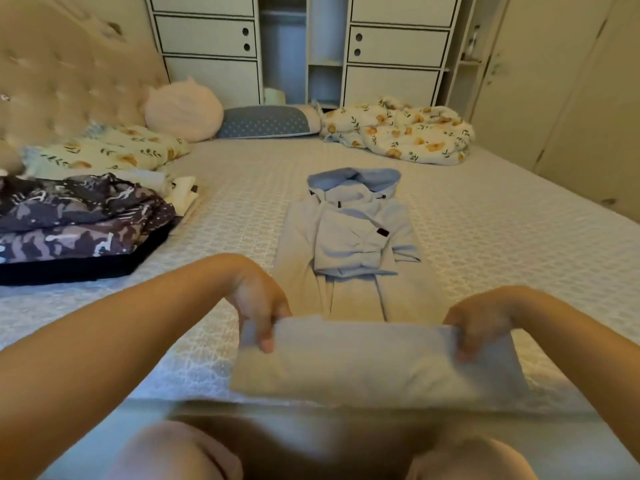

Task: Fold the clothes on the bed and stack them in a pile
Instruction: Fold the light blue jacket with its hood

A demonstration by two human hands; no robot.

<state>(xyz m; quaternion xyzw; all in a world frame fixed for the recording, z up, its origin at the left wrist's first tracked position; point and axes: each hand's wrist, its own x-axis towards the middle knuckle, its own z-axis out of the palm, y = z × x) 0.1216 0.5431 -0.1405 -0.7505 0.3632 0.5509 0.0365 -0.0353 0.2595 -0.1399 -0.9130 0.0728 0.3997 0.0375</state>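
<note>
A pale blue hooded garment point(349, 237) lies lengthwise on the bed point(485, 230), hood at the far end and sleeves folded across its chest. Its near end is lifted off the bed in a fold. My left hand point(263, 306) pinches the left corner of that fold. My right hand point(481, 323) pinches the right corner. A pile of folded clothes point(79, 220) sits at the left, with a dark patterned piece on top and a black one beneath.
Floral pillows point(110, 150), a round white cushion point(183, 110) and a blue pillow point(266, 121) lie along the headboard side. A crumpled floral blanket point(398, 133) sits at the far right. White cabinets point(391, 46) stand behind the bed. My knees are at the bottom edge.
</note>
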